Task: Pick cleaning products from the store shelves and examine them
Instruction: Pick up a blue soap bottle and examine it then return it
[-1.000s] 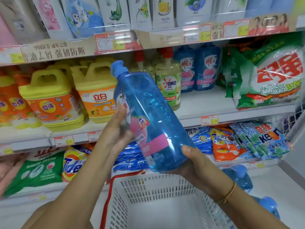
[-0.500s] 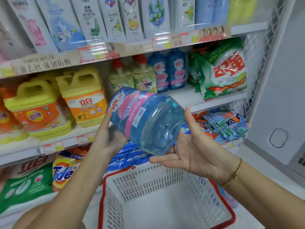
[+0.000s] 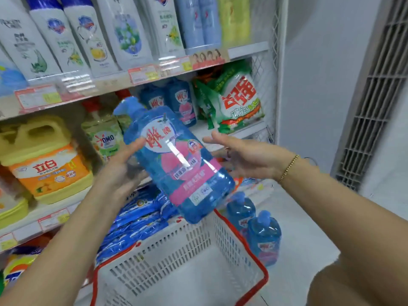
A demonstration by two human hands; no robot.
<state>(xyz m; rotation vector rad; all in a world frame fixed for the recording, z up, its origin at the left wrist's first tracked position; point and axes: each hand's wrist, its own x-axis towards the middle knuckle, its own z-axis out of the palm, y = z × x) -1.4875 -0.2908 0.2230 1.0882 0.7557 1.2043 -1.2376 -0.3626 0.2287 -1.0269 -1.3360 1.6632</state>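
A clear blue detergent bottle (image 3: 176, 164) with a pink and white label and a blue pump cap is tilted in front of the shelves, cap up-left and label facing me. My left hand (image 3: 119, 173) holds it from the left and below, with the thumb pressed across the upper label. To the bottle's right, my right hand (image 3: 249, 157) has straight, spread fingers and grips nothing; whether it touches the bottle's far side is hidden. Two more of these bottles (image 3: 176, 100) stand on the middle shelf behind.
A white basket (image 3: 176, 246) with red handles sits below the bottle. Two blue bottles (image 3: 262, 237) stand on the low shelf to its right. Yellow jugs (image 3: 46, 160), an OMO bottle (image 3: 103, 138) and a green bag (image 3: 236, 100) fill the middle shelf. A white wall with a vent (image 3: 375, 96) is on the right.
The bottle has turned from base-toward-me to label-toward-me, with its cap now up-left. My right hand has come off its base and moved to its right side. The view shifted right.
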